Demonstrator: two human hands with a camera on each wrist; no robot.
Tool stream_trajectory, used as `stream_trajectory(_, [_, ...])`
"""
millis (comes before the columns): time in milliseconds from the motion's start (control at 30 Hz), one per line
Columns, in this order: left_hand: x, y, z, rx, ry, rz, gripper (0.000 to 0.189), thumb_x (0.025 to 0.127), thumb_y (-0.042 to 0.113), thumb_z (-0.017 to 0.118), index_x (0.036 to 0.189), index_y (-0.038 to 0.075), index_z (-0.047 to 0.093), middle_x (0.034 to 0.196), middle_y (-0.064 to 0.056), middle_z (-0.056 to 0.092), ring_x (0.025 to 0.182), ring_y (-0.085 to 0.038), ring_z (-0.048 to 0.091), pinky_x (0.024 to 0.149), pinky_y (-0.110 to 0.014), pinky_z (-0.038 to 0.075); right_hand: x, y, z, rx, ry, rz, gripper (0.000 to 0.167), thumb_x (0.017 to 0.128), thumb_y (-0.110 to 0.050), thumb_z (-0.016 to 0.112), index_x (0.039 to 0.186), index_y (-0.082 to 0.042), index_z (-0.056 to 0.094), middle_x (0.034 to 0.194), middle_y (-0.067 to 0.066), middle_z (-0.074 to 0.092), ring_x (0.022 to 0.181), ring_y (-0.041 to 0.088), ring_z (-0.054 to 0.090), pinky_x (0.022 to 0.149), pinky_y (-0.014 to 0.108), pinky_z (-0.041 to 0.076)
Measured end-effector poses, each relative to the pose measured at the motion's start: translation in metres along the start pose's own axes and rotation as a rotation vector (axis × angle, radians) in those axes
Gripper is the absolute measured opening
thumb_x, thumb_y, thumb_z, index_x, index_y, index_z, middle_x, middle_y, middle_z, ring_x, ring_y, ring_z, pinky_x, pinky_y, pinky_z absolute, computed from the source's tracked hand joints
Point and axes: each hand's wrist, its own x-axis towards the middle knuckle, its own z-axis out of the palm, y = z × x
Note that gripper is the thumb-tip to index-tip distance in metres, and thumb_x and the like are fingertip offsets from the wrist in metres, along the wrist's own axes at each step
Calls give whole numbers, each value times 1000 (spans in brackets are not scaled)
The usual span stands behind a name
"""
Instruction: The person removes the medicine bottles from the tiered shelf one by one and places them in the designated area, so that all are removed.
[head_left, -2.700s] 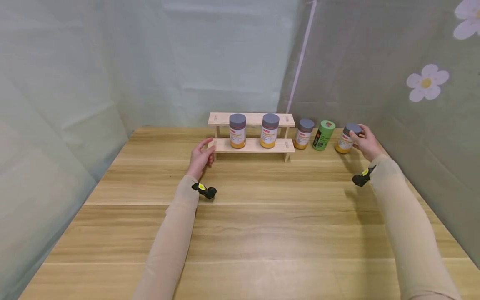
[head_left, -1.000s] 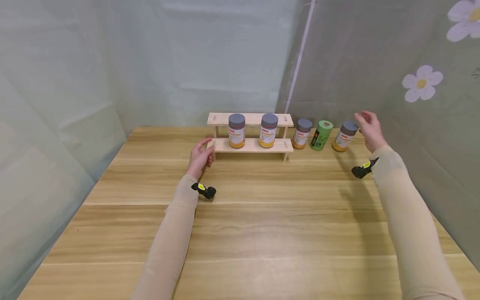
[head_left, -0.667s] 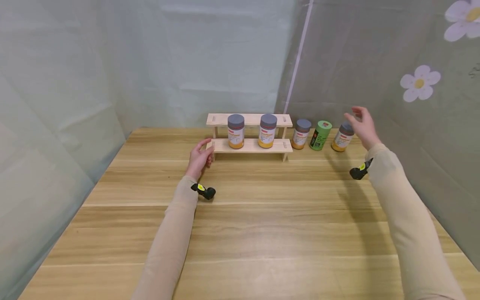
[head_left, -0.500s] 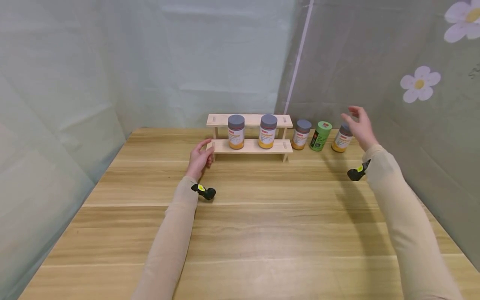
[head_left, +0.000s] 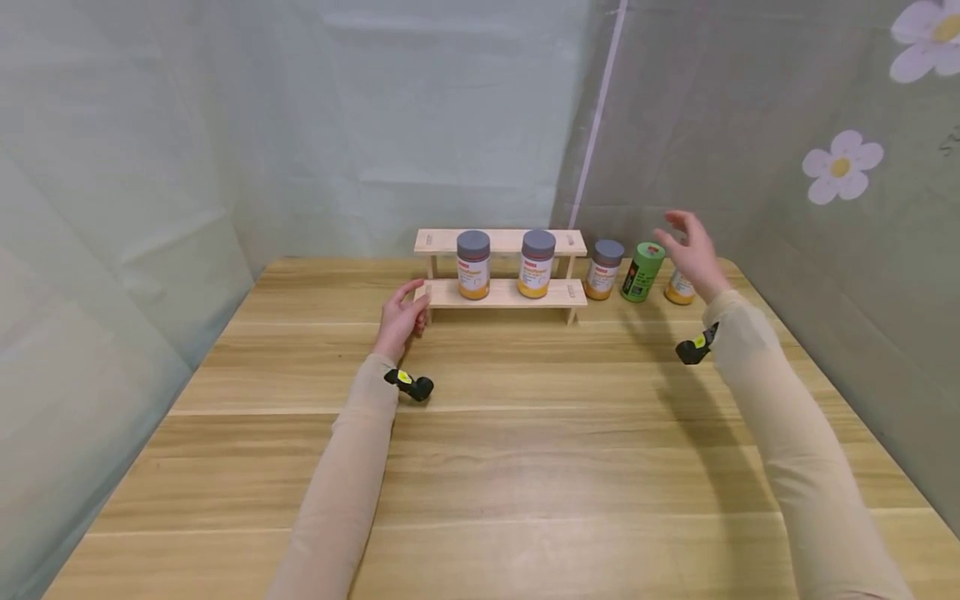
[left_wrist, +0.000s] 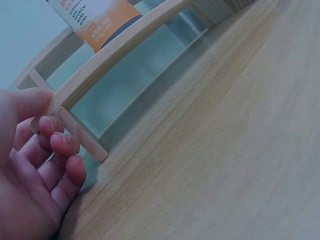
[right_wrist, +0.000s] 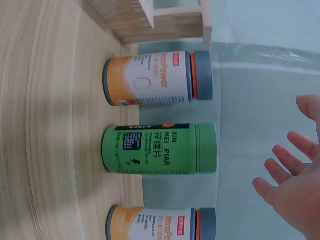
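My left hand (head_left: 401,321) pinches the left end of the lower board of a two-tier wooden rack (head_left: 504,292), its fingers curled under the board in the left wrist view. On that board stand two white-and-orange pill bottles (head_left: 473,271) with grey caps. My right hand (head_left: 696,257) is in the air with relaxed, spread fingers, holding nothing. It hovers near the cap of a green bottle (right_wrist: 155,149), apart from it in the right wrist view. In the head view it partly hides the rightmost white-and-orange bottle (head_left: 678,290), which stands on the table.
Another white-and-orange bottle (head_left: 602,271) stands between the rack's right end and the green bottle. The wooden table (head_left: 517,467) runs back to a pale curtain (head_left: 450,117). A grey curtain with white flowers (head_left: 842,167) borders the right side.
My right hand has let go of the rightmost bottle's cap, lifted, and moved left toward the green bottle. The left hand has stayed on the rack.
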Motion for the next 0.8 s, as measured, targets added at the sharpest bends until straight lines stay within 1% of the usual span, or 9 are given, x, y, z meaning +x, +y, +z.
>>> stream_trajectory(100, [-6, 8, 1, -5, -15, -17, 45, 96, 14, 59, 140, 12, 47, 54, 4, 46, 47, -8, 43, 45, -22, 39, -1, -3, 5, 8, -9, 6, 63, 100, -40, 48, 149, -6, 28, 156, 14, 28, 147, 31, 23, 121, 48, 20])
stream_trajectory(233, [-11, 14, 2, 0, -25, -16, 46, 96, 12, 58, 141, 9, 46, 54, 3, 46, 47, -9, 44, 46, -23, 39, -2, -7, 11, 23, -17, -15, 63, 100, -39, 50, 148, -5, 28, 156, 15, 29, 146, 31, 24, 121, 48, 20])
stream_trajectory(333, [-8, 10, 1, -6, -20, -12, 46, 97, 14, 58, 141, 11, 47, 54, 4, 46, 47, -8, 44, 46, -22, 39, -2, -10, 17, 30, -27, -34, 63, 100, -37, 51, 148, -3, 29, 155, 16, 30, 145, 32, 25, 120, 48, 21])
stream_trajectory(500, [2, -3, -1, 7, -2, 4, 45, 97, 19, 59, 140, 15, 48, 55, 8, 46, 47, -5, 43, 45, -19, 38, -2, -14, 29, 21, -58, -55, 62, 100, -36, 50, 148, -4, 29, 155, 16, 30, 145, 33, 25, 120, 49, 19])
stream_trajectory(567, [3, -6, -1, 16, 4, 7, 44, 97, 20, 60, 139, 17, 48, 56, 8, 45, 48, -5, 42, 45, -19, 38, -1, -14, 34, 20, -66, -67, 61, 100, -36, 51, 148, -4, 30, 155, 16, 31, 145, 33, 26, 121, 49, 19])
stream_trajectory(667, [3, -6, 0, 10, 6, -3, 43, 97, 21, 60, 138, 18, 49, 56, 7, 45, 48, -6, 42, 45, -20, 38, 0, -14, 41, 23, -75, -88, 61, 100, -35, 52, 147, -3, 31, 155, 16, 32, 145, 33, 26, 121, 48, 19])
stream_trajectory(800, [-3, 3, 0, -3, -7, -21, 46, 97, 18, 59, 141, 15, 47, 56, 5, 45, 48, -8, 42, 46, -21, 38, 3, -13, 48, -47, -95, -128, 60, 100, -34, 52, 147, -2, 31, 153, 18, 33, 144, 35, 27, 119, 51, 21])
